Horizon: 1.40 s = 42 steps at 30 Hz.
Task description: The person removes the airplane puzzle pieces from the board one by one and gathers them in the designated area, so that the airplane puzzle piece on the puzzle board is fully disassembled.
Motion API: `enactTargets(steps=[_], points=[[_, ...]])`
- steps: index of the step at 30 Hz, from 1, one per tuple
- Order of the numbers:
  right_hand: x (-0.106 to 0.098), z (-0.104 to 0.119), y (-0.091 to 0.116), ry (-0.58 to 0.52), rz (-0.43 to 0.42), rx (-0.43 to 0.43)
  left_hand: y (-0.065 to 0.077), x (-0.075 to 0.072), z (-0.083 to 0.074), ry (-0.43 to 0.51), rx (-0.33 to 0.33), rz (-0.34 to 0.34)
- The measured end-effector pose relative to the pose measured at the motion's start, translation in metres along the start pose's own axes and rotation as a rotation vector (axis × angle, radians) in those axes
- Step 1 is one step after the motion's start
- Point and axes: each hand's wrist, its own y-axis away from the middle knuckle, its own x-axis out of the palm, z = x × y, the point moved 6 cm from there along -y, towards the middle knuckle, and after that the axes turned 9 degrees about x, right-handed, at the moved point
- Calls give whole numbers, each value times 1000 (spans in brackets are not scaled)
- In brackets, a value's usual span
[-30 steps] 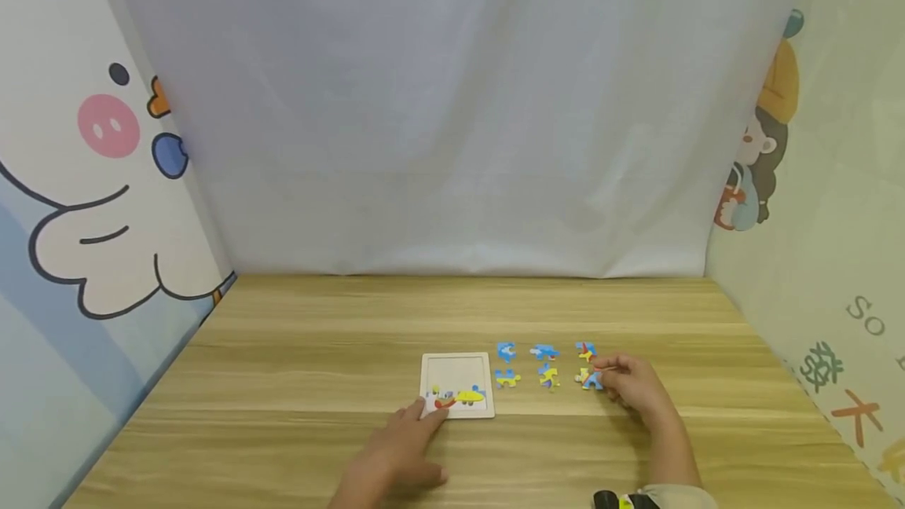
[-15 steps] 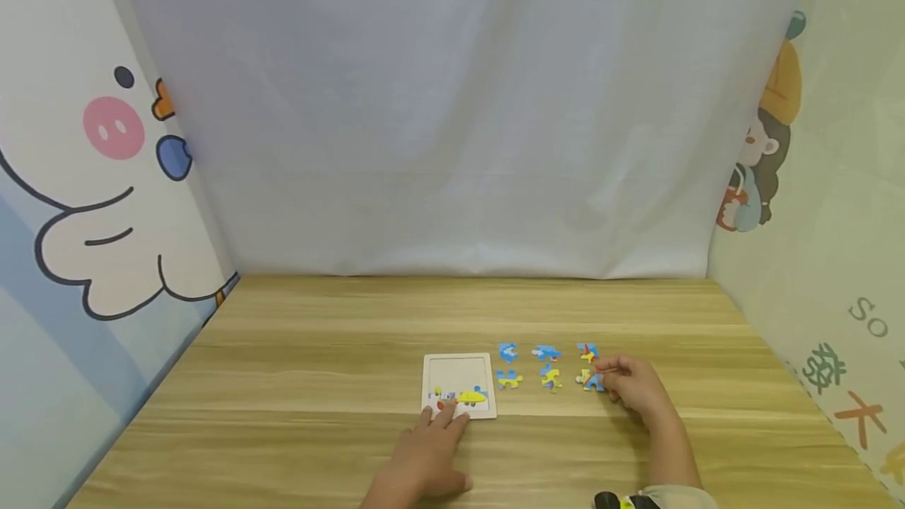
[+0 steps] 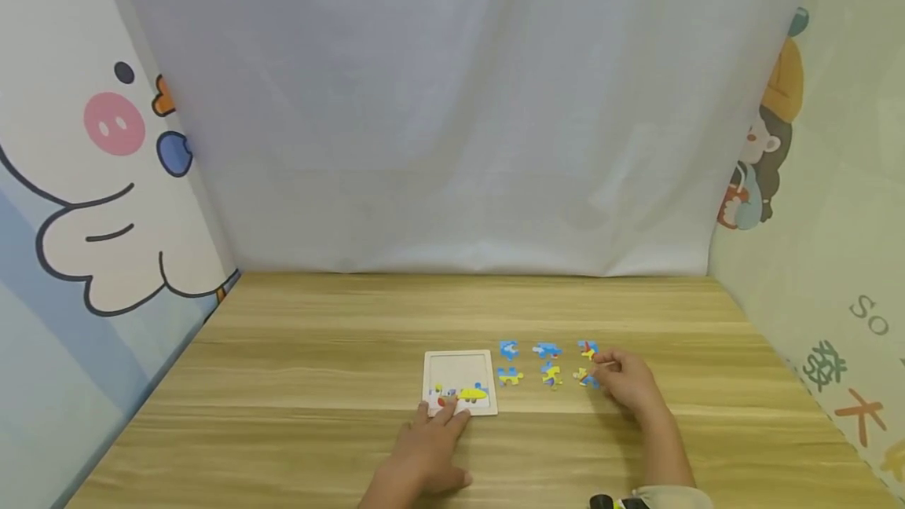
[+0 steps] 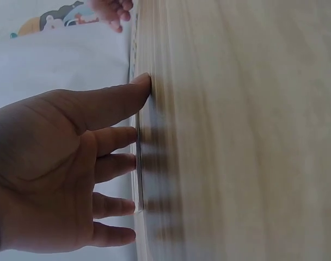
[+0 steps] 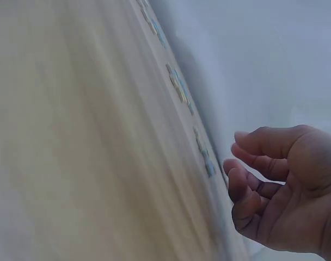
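1. Your left hand point(image 3: 427, 450) lies palm down at the near edge of the puzzle tray point(image 3: 458, 370), its fingers straight and spread, their tips resting on the tray's near border and the printed part just inside it.
2. The left thumb is stretched away from the other fingers, off to the right and clear of the tray.
3. Your right hand point(image 3: 629, 383) is loosely bent above the right end of the loose pieces, with bare fingertips; thumb and forefinger tips are close together, and you cannot tell whether they touch.
4. Those fingertips are just beside the upper right piece point(image 3: 587, 349) and the lower right piece point(image 3: 584, 377); contact with either cannot be told.
5. The tray sits flat on the table point(image 3: 318, 352), left of the loose pieces; fitted pieces point(image 3: 472, 394) with a yellow shape fill its near strip, and bare board shows beyond them.
6. The far row also has the upper left piece point(image 3: 508, 349) and the upper middle piece point(image 3: 547, 349).
7. The near row has the lower left piece point(image 3: 510, 377), near the tray's right side, and the lower middle piece point(image 3: 551, 374).
8. A pale curtain point(image 3: 452, 100) hangs behind the table.
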Motion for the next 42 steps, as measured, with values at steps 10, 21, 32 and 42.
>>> enactTargets(steps=[10,21,32,42], points=[[45,51,5,-18,123,-146,-1,2,1,-17,-10,1],[99,86,5,-24,328,-315,0,0,-3,-19,-3,-11],[151,105,4,-1,500,-332,0,2,0,-3,-29,30],[174,109,-5,102,629,-317,1,3,-1,24,-48,68]])
